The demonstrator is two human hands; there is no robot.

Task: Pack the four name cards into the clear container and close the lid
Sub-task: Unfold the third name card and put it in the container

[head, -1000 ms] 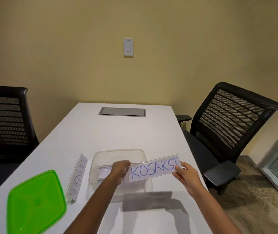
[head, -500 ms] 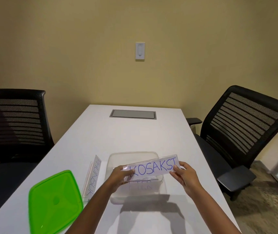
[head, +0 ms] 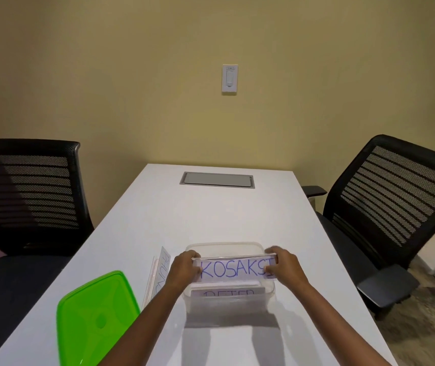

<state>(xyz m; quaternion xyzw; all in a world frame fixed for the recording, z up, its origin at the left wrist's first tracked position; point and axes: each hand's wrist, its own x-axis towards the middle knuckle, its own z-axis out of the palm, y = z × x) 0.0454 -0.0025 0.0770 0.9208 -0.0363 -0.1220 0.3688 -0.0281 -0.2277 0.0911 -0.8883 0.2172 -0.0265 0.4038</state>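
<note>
We note the white table [head: 211,215] running away from both hands toward the far wall, with a grey inset panel [head: 216,178] well beyond the fingertips; a black mesh chair [head: 30,191] stands well out past the left hand and another black chair [head: 396,207] well out past the right hand; a white wall switch [head: 229,79] sits high on the wall above and beyond the hands; the green lid [head: 95,318] lies flat on the table, outboard of the left forearm and nearer us than the left hand; the clear container [head: 228,299] sits directly under and between the two hands, open-topped; inside it, below the hands, a card reading roughly "PETER" [head: 228,292] lies against the near wall, its lower half hard to read; the card lettered "KOSAKST" [head: 236,269] spans from hand to hand over the container mouth, roughly level; the left hand [head: 183,270] is curled closed, pinching the card's left end; the right hand [head: 286,268] is likewise closed on the card's right end, covering its last letter; just outside the left hand a further card [head: 162,273] stands on the table, lettering running lengthwise and partly hidden by the wrist.
</note>
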